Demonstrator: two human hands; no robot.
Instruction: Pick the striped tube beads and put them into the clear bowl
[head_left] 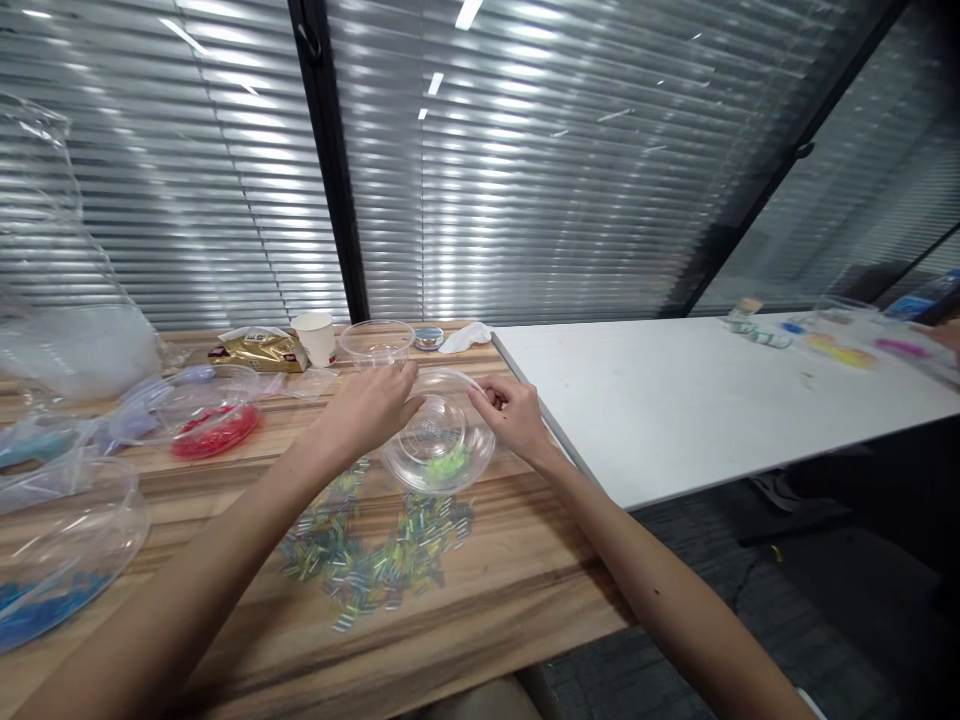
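Along the near edge of the wood-grain table (480, 620), toward its middle, lies a loose scatter of small translucent tube-like pieces (360, 570) in yellow, green and blue. By the left edge stands a clear round plastic container (112, 510) with blue pieces (52, 605) in it. Just beyond the scatter, near the table's right edge, both hands grip a clear round plastic bowl (474, 440) by its rim: the left hand (371, 405) at its left side, the right hand (514, 412) pinching its right side. Bright yellow-green pieces (448, 463) lie inside, toward the near side. Farther left sits a clear container holding red pieces (217, 432). Along the far edge stand a gold foil packet (262, 350), a white paper cup (315, 340) and a clear plastic tub (377, 345).
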